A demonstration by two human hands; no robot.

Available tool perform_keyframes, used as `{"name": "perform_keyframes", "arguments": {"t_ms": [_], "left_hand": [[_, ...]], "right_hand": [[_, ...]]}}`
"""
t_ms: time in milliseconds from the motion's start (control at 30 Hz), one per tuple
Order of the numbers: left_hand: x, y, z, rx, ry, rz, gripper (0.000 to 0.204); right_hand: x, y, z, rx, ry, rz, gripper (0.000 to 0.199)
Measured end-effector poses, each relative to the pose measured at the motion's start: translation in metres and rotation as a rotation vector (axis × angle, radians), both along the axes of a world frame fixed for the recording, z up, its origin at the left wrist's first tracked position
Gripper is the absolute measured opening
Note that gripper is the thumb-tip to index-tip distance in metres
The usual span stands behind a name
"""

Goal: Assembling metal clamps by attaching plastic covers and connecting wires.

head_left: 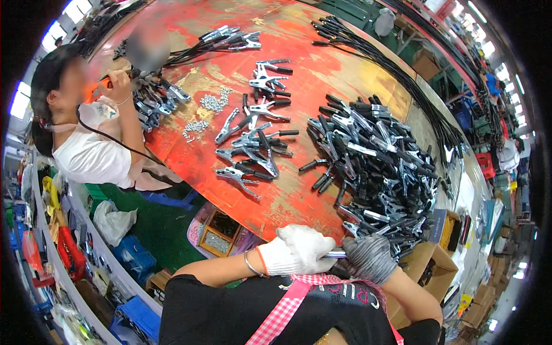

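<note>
My left hand [296,251], in a white knit glove, closes round one end of a silvery metal piece [335,253] close to my body. My right hand [370,259], in a grey glove, grips its other end. Both gloves hide most of the piece, so its full shape cannot be made out. Just beyond my right hand lies a big heap of metal spring clamps [374,155] with black handles. Left of the heap, several loose spring clamps [253,141] are spread in a column on the worn red table [299,201].
Small metal fasteners [214,102] lie in piles farther left. Across the table a co-worker [95,138] holds an orange tool. Black cables [379,57] run along the far right edge. A cardboard box [428,267] stands by my right arm; a pink container [221,230] sits below the table edge.
</note>
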State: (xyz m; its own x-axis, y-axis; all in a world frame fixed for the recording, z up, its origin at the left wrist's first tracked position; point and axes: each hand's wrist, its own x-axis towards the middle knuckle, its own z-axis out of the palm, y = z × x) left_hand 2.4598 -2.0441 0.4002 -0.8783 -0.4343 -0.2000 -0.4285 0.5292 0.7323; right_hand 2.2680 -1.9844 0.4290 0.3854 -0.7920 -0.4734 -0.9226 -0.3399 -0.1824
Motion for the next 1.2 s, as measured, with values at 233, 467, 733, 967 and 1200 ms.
{"name": "perform_keyframes", "arguments": {"t_ms": [233,467,733,967,1200], "left_hand": [[0.006,0.002,0.004,-0.077,-0.021,0.019,0.035],[0.007,-0.005,0.003,-0.09,-0.103,0.036,0.038],[-0.001,-0.012,0.004,-0.059,-0.176,-0.021,0.038],[0.106,-0.091,0.004,-0.276,0.03,0.979,0.017],[0.086,-0.15,-0.115,-0.526,-0.297,0.787,0.035]], "right_hand": [[-0.008,0.005,0.003,0.117,-0.135,-0.102,0.03],[-0.029,0.012,-0.007,0.045,-0.108,-0.077,0.031],[-0.039,0.036,-0.025,-0.051,-0.057,-0.123,0.026],[-0.296,0.239,-0.082,-0.548,-0.091,-1.297,0.034],[-0.277,0.225,-0.084,-0.273,0.782,-1.381,0.058]]}}
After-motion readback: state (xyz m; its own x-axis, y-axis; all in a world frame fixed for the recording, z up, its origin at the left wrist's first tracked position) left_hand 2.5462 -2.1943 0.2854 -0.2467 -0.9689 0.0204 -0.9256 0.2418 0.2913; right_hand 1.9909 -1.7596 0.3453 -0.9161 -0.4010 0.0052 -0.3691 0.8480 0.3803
